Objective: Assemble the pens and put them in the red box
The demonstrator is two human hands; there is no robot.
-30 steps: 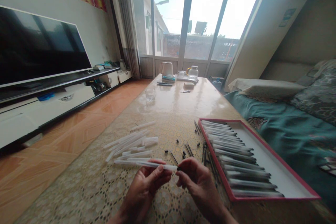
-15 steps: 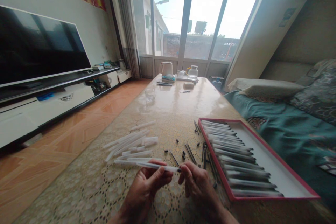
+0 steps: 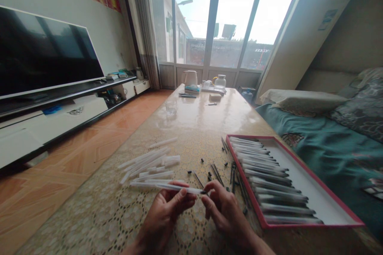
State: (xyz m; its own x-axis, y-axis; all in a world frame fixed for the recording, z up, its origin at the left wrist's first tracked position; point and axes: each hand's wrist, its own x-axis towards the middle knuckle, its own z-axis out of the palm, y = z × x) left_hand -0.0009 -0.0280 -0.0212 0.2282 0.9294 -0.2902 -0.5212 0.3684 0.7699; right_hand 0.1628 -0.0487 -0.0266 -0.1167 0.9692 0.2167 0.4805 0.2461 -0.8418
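Observation:
A slim white translucent pen (image 3: 191, 191) lies nearly level across my left hand (image 3: 169, 211), pinched between thumb and fingers. Its dark end points right, where the bent thumb and index finger of my right hand (image 3: 223, 209) close around it. Just beyond my left hand is a loose pile of white pen barrels and caps (image 3: 149, 165). Thin black refills (image 3: 217, 174) and small black plugs (image 3: 208, 176) lie scattered past my right hand.
A red-rimmed box (image 3: 335, 199) with a row of assembled pens (image 3: 281, 195) stands at the right on the patterned table (image 3: 98, 211). Farther off are a clear glass (image 3: 171, 107), a kettle (image 3: 190, 77) and a glass jug (image 3: 220, 82). A sofa (image 3: 323, 131) runs along the right.
My right hand has shifted slightly at the pen's dark end, its index finger now arched higher and the thumb more visible. My left hand keeps the pen in almost the same place.

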